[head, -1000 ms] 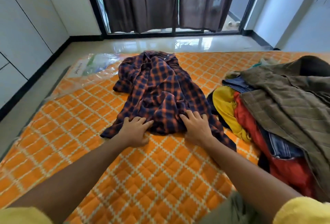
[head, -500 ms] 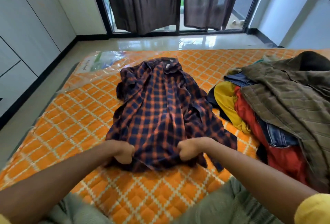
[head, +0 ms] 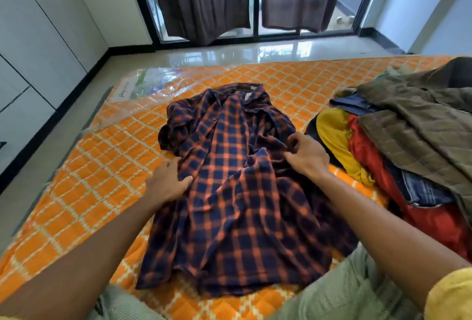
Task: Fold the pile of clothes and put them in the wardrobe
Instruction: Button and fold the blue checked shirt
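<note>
A navy and orange plaid shirt [head: 235,192] lies spread lengthwise on the orange quilted mattress [head: 84,187], collar at the far end, hem near my knees. My left hand [head: 166,183] rests on the shirt's left edge with relaxed fingers and the thumb on the cloth. My right hand [head: 305,155] pinches a fold of the shirt's right side between thumb and fingers. A pile of clothes [head: 398,146] sits on the right of the mattress: an olive quilted jacket on top, yellow, red and denim pieces under it.
White wardrobe doors [head: 33,46] line the left wall beyond a strip of floor. Dark curtains [head: 204,0] hang before a glass sliding door at the far end. Clear plastic wrap [head: 143,87] covers the mattress's far left corner.
Both hands gripped the shirt's hem and pulled it toward me, stretching it flat. They have since let go and moved up to the shirt's middle, the right one pinching cloth.
</note>
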